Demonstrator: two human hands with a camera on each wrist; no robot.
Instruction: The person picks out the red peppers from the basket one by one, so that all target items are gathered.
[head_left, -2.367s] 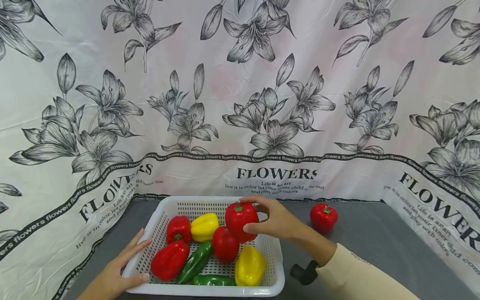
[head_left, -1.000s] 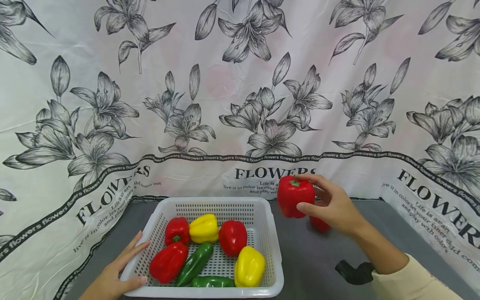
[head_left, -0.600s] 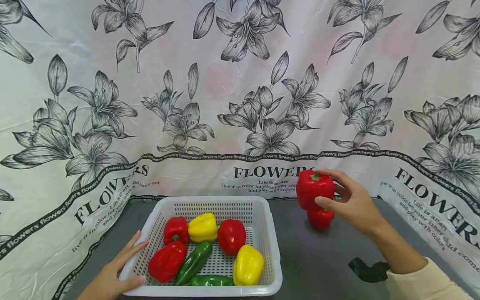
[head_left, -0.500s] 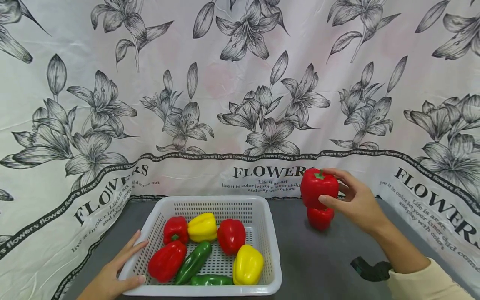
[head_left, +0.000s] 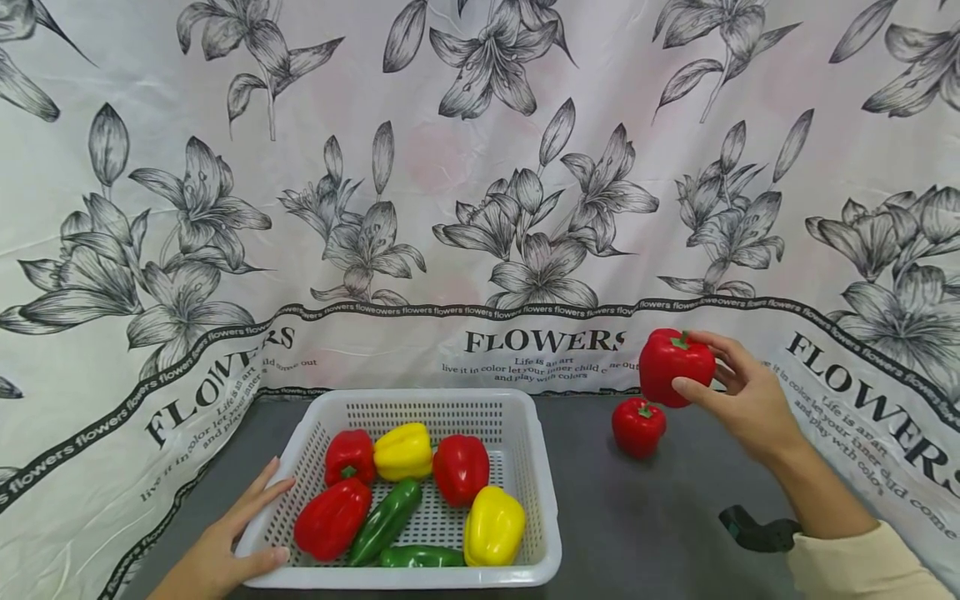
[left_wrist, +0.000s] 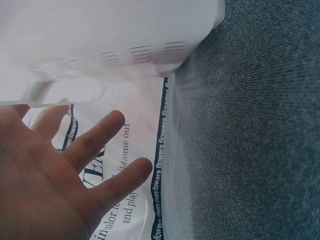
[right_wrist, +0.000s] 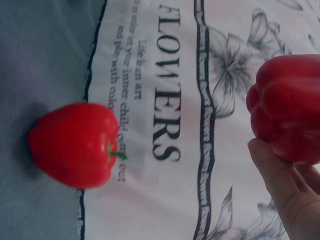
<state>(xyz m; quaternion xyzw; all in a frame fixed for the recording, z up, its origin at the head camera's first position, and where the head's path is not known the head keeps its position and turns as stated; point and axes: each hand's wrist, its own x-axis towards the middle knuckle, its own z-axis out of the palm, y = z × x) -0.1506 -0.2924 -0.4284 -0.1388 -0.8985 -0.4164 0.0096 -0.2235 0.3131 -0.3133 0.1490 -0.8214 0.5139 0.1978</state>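
Note:
My right hand grips a red bell pepper by its side, holding it in the air with the green stem up. Just below and to the left, a second red bell pepper stands on the grey table. The right wrist view also shows the held bell pepper and the standing one, well apart. At the white basket's left side, my left hand rests against the rim. Its fingers are spread and fairly straight in the left wrist view, where part of the hand is cut off.
Inside the basket lie red bell peppers, yellow bell peppers and long green peppers. A black strap-like piece is at the right wrist. Behind the table hangs a flower-print cloth.
My right hand has lifted the red bell pepper out of the basket and carried it right, past the standing pepper, which is now uncovered. The left hand has stayed at the basket.

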